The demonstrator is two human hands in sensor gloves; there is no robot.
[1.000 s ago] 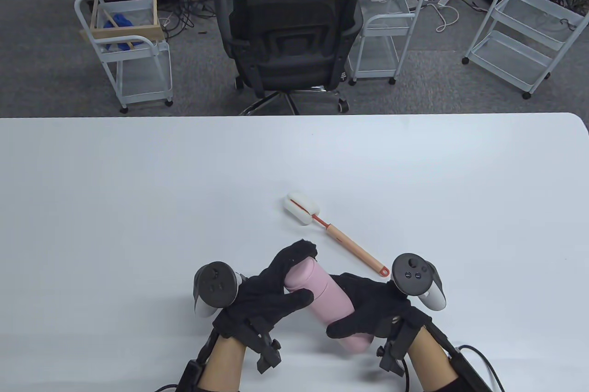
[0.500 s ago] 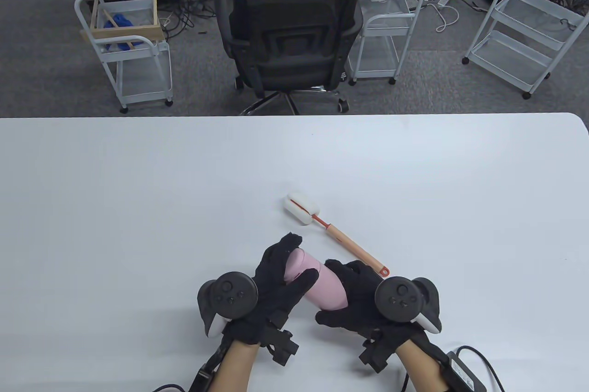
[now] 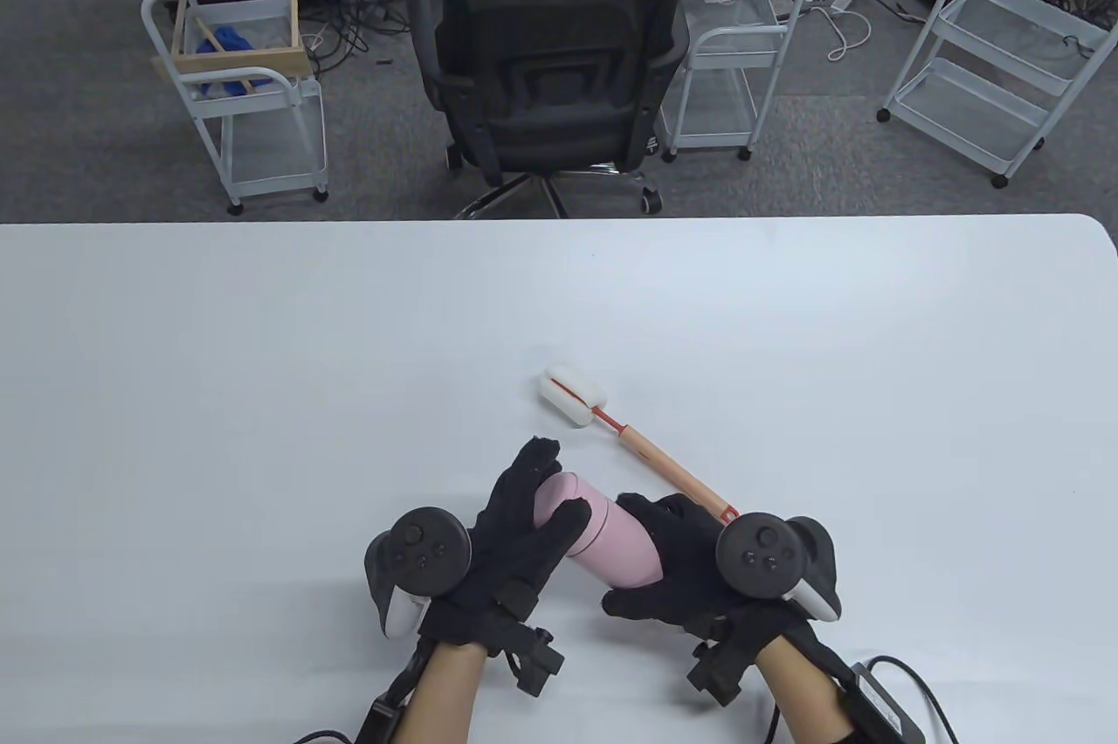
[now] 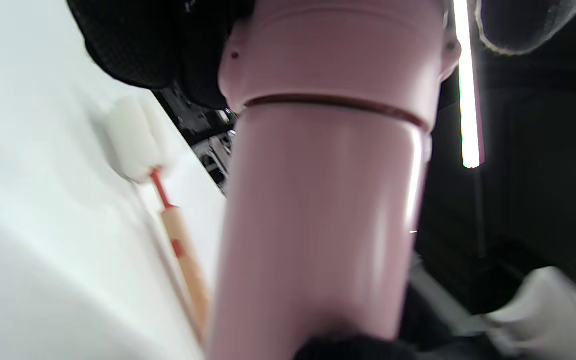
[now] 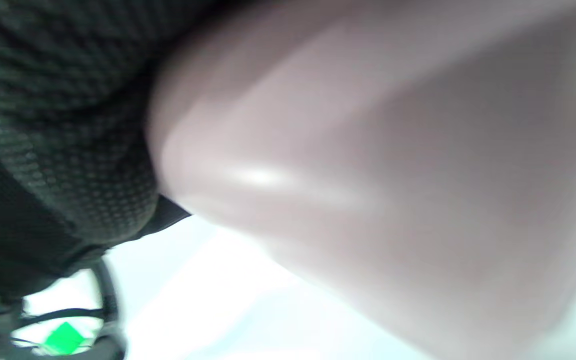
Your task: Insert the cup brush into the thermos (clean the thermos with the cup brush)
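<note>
A pink thermos [image 3: 611, 543] with its lid on is held tilted above the table's front middle. My left hand [image 3: 533, 517] grips its lid end [image 4: 338, 50]. My right hand [image 3: 677, 565] grips its body; the body fills the right wrist view [image 5: 393, 175]. The cup brush [image 3: 642, 447], with a white sponge head [image 3: 572, 397] and an orange handle, lies on the table just beyond the thermos, untouched. It also shows in the left wrist view [image 4: 168, 210] beside the thermos.
The white table [image 3: 262, 395] stretches wide around the hands. Beyond its far edge stand a black office chair [image 3: 546, 72] and white wire carts [image 3: 244, 80] on the grey floor.
Both hands have lifted the thermos and turned over it, the trackers now on top. The left hand has shifted slightly on the lid end. The brush has not moved.
</note>
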